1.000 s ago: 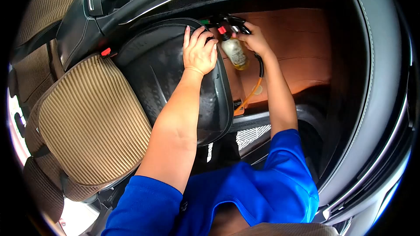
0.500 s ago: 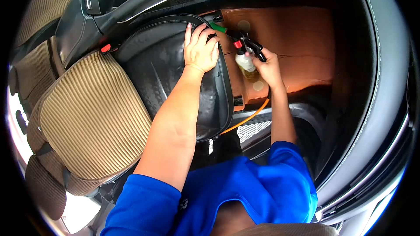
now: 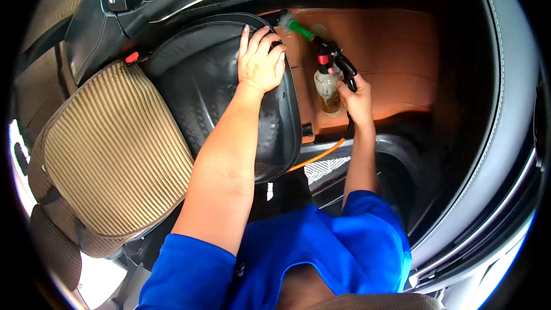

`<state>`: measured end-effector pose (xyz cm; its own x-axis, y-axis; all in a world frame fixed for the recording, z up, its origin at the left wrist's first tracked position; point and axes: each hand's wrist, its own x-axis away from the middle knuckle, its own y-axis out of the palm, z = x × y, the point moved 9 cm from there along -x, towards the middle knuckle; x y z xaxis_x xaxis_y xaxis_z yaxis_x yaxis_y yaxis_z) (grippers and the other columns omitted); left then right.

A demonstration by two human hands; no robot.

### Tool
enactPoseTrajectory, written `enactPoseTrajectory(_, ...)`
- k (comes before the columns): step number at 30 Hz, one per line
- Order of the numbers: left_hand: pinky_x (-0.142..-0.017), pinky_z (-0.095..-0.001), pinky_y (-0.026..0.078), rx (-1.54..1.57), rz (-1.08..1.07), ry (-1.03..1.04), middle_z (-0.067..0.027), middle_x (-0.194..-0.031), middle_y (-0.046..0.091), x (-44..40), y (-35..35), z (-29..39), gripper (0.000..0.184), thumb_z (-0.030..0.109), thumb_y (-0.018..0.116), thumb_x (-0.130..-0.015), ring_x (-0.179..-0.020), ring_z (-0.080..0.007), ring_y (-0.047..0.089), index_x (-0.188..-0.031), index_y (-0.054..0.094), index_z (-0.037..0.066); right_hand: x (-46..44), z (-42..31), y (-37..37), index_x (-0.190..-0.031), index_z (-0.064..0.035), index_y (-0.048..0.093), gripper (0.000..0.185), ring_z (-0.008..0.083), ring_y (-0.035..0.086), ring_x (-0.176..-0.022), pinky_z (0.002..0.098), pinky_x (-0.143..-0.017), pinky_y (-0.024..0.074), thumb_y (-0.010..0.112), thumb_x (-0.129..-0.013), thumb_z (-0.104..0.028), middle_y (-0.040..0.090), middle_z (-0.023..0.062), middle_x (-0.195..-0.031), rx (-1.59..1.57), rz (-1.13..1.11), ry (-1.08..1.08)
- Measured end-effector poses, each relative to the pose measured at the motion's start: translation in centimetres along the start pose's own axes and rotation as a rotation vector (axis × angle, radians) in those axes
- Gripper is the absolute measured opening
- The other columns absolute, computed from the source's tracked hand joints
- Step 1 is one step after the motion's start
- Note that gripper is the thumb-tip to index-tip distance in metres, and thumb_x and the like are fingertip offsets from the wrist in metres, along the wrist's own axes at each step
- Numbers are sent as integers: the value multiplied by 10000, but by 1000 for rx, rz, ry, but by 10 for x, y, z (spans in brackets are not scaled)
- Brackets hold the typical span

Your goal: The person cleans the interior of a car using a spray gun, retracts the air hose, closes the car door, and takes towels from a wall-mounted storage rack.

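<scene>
My left hand (image 3: 259, 60) lies with spread fingers on the front edge of the black car seat cushion (image 3: 195, 80), which looks wet in patches. My right hand (image 3: 359, 99) grips the black handle of an air cleaning gun (image 3: 338, 60). The gun has a green nozzle (image 3: 301, 30) with a pale brush-like tip, pointing at the gap by the seat's front corner. Beneath it hangs a clear bottle (image 3: 327, 89) with some yellowish liquid. An orange air hose (image 3: 321, 156) runs from the handle back below the seat's edge.
A brown leather-look floor mat (image 3: 396, 63) covers the footwell. The beige ribbed seat cover (image 3: 120, 149) lies left, beside a red buckle (image 3: 132, 57). The centre console (image 3: 189, 0) borders the far side, and the grey stitched panel (image 3: 505, 109) rises at right.
The air gun has moved slightly right and down, its nozzle now showing clear of the seat edge. My left hand stays on the cushion. The whole view has shifted a little.
</scene>
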<state>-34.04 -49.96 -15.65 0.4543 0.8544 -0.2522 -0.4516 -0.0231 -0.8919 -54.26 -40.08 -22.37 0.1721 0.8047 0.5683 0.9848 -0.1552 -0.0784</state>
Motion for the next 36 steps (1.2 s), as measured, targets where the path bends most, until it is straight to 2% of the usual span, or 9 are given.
enactPoseTrajectory(1, -1067, -542, 237, -8, -8, 0, -21, -1012, 581, 1, 1, 0, 153, 172, 574, -723, -1136, -262, 488, -855, 650, 160, -2, 6, -8, -1146, -24, 604, 342, 66, 545, -765, 221, -723, 443, 542, -811, 12, 649, 7, -844, 77, 72, -10)
enactPoseTrajectory(3, -1071, -539, 235, -13, -19, -6, -21, -1012, 582, 1, 1, -1, 155, 177, 573, -724, -1136, -258, 489, -857, 650, 158, -14, -19, -6, -1058, 2, 594, 199, 42, 481, -616, 206, -548, 390, 535, -869, -19, 584, -24, -734, 186, 201, -298)
enactPoseTrajectory(4, -1076, -534, 234, -12, -13, -6, -24, -1011, 582, 2, 1, -2, 158, 184, 566, -729, -1139, -253, 488, -860, 650, 154, -23, -16, -4, -1082, 10, 585, 219, 72, 510, -731, 226, -664, 426, 526, -876, -35, 618, 5, -844, 208, 171, -227)
enactPoseTrajectory(9, -1096, -514, 226, -16, -14, -12, -34, -1040, 584, 4, 2, -5, 171, 191, 555, -746, -1164, -248, 477, -882, 650, 144, -55, -8, -14, -1118, 12, 559, 253, 111, 528, -738, 256, -709, 446, 578, -875, -57, 621, 52, -837, 429, 152, -309)
enactPoseTrajectory(11, -1098, -514, 226, -9, -14, -12, -35, -1040, 583, 6, 5, -7, 171, 192, 555, -746, -1171, -250, 474, -881, 648, 140, -60, 8, -42, -1188, -13, 522, 311, 270, 612, -796, 336, -729, 462, 532, -885, -84, 633, 185, -890, 470, 200, -146)
enactPoseTrajectory(21, -1096, -495, 245, -1, -7, -16, -31, -1039, 585, 6, 4, -8, 149, 172, 546, -770, -1162, -238, 485, -873, 645, 130, -76, -19, -156, -1219, -16, 502, 347, 383, 591, -1001, 428, -800, 478, 529, -891, -123, 608, 227, -1094, 902, 674, -306)
enactPoseTrajectory(30, -1090, -481, 253, -47, 24, 37, -9, -1041, 589, 1, -5, 3, 158, 168, 549, -753, -1156, -218, 495, -877, 644, 144, -43, -28, -185, -1098, 65, 541, 406, 386, 625, -914, 412, -731, 505, 638, -821, -215, 627, 250, -1023, 668, 991, -554)
enactPoseTrajectory(33, -1090, -479, 255, -63, 24, 41, -3, -1043, 590, 4, -1, 2, 159, 168, 553, -752, -1155, -215, 496, -881, 643, 148, -54, -20, -197, -1119, 34, 549, 444, 369, 642, -890, 402, -718, 529, 657, -810, -266, 635, 242, -1014, 992, 1131, -513)
enactPoseTrajectory(36, -1076, -493, 269, -73, 35, 48, -50, -1021, 591, -1, -7, 1, 144, 165, 569, -748, -1122, -255, 500, -863, 637, 113, -59, -15, -206, -1157, 16, 535, 508, 352, 649, -896, 380, -737, 545, 680, -790, -304, 646, 225, -1004, 849, 1103, -436)
